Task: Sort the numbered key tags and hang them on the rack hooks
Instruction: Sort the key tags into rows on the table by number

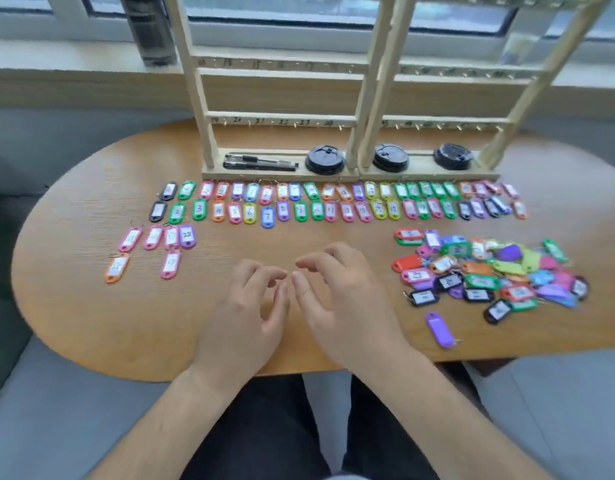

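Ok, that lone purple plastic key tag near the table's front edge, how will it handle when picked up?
The purple plastic key tag looks small, thin and rigid, so probably light and stiff. It lies flat on the wooden table, so it may slide rather than roll if pushed. Its wire ring will likely dangle loosely.

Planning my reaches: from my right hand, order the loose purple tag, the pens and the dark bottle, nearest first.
1. Loose purple tag, beside the right hand.
2. Pens, on the rack base.
3. Dark bottle, far-left windowsill.
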